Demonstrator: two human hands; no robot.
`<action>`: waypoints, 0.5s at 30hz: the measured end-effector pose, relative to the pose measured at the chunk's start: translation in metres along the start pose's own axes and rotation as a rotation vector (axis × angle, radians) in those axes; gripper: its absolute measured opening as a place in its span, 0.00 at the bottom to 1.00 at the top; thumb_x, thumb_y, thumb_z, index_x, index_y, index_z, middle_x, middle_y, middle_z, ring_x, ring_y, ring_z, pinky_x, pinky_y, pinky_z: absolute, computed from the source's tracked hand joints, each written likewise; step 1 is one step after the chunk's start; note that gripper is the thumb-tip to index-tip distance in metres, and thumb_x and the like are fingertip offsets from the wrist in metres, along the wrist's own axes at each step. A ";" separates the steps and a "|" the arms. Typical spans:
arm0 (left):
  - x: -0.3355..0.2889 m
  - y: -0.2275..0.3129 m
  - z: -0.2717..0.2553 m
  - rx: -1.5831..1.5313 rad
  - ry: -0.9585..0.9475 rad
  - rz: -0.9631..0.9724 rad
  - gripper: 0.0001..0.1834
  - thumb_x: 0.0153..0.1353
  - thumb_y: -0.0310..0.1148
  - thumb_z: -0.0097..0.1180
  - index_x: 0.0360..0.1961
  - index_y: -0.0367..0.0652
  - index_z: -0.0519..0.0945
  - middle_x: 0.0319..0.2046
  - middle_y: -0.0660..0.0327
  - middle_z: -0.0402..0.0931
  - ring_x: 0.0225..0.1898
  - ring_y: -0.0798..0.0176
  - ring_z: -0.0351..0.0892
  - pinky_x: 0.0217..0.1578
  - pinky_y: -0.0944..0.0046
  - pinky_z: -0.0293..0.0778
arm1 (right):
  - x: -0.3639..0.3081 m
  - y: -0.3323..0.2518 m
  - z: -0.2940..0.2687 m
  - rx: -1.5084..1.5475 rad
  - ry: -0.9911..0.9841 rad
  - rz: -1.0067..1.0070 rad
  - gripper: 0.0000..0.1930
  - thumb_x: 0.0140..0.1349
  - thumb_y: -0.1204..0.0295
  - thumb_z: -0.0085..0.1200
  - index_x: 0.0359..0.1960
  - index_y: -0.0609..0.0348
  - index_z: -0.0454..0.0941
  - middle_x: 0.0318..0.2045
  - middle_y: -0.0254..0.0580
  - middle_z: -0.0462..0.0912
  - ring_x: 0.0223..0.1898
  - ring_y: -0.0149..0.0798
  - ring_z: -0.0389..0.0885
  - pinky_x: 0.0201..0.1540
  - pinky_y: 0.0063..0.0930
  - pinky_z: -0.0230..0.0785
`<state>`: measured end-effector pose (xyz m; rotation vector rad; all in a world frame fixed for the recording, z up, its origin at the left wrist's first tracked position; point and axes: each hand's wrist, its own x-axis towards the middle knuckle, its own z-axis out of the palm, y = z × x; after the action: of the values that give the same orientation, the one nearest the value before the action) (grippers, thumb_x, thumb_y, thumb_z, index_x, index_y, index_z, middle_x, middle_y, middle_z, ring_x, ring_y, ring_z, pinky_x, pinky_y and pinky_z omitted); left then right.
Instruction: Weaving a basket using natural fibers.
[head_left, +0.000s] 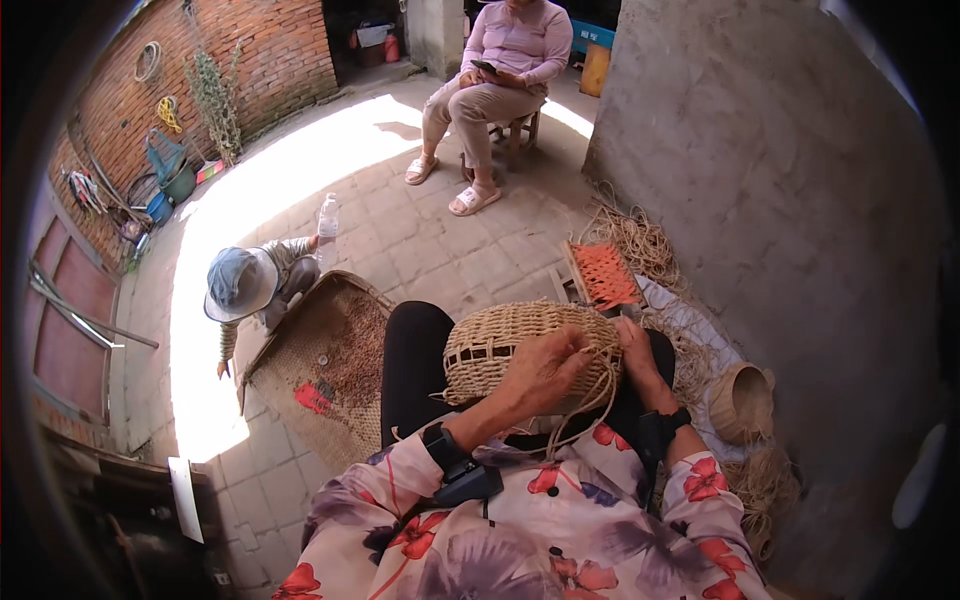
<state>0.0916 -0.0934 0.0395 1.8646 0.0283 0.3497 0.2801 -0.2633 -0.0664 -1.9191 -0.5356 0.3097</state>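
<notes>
A straw-coloured woven basket (500, 345) rests on its side across my lap, between my dark-trousered knees. Open gaps show in the weave at its left. My left hand (545, 372) lies over its near side, fingers curled together close to the right-hand edge; what they pinch, if anything, is hidden. At that right-hand edge my right hand (637, 352) is closed on the basket, its fingers partly out of sight. Loose cord ends (592, 412) hang from the basket toward my floral shirt.
On my right lie bundles of straw cord (640, 240), an orange-woven stool (605, 275) and a small round basket (742, 402) by a grey wall. Left stands a large woven tray (285, 375) of reddish kernels, beside a crouching child (245, 285) with a bottle. Another person (500, 90) sits ahead.
</notes>
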 end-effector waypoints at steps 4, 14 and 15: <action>0.005 0.026 -0.045 0.169 0.182 0.125 0.10 0.63 0.36 0.61 0.36 0.40 0.79 0.26 0.61 0.77 0.25 0.73 0.71 0.28 0.70 0.68 | -0.006 -0.101 -0.022 -0.335 0.375 -0.458 0.12 0.64 0.70 0.55 0.46 0.64 0.76 0.38 0.49 0.79 0.41 0.46 0.82 0.45 0.32 0.73; 0.011 0.044 -0.044 -0.581 -0.050 -0.110 0.10 0.64 0.35 0.61 0.39 0.38 0.78 0.29 0.65 0.79 0.23 0.77 0.71 0.22 0.76 0.67 | -0.083 -0.191 0.005 0.043 0.000 -0.707 0.09 0.65 0.77 0.56 0.46 0.60 0.79 0.38 0.45 0.82 0.37 0.41 0.84 0.40 0.29 0.75; 0.011 0.037 -0.042 -0.518 -0.047 -0.146 0.10 0.64 0.34 0.61 0.38 0.38 0.79 0.30 0.64 0.79 0.23 0.76 0.72 0.22 0.73 0.69 | -0.082 -0.187 0.003 -0.092 0.043 -0.796 0.09 0.62 0.79 0.57 0.44 0.59 0.79 0.36 0.47 0.81 0.34 0.48 0.83 0.38 0.33 0.75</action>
<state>0.0859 -0.0637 0.0878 1.3479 0.0378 0.1876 0.1657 -0.2402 0.1009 -1.6392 -1.2365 -0.2748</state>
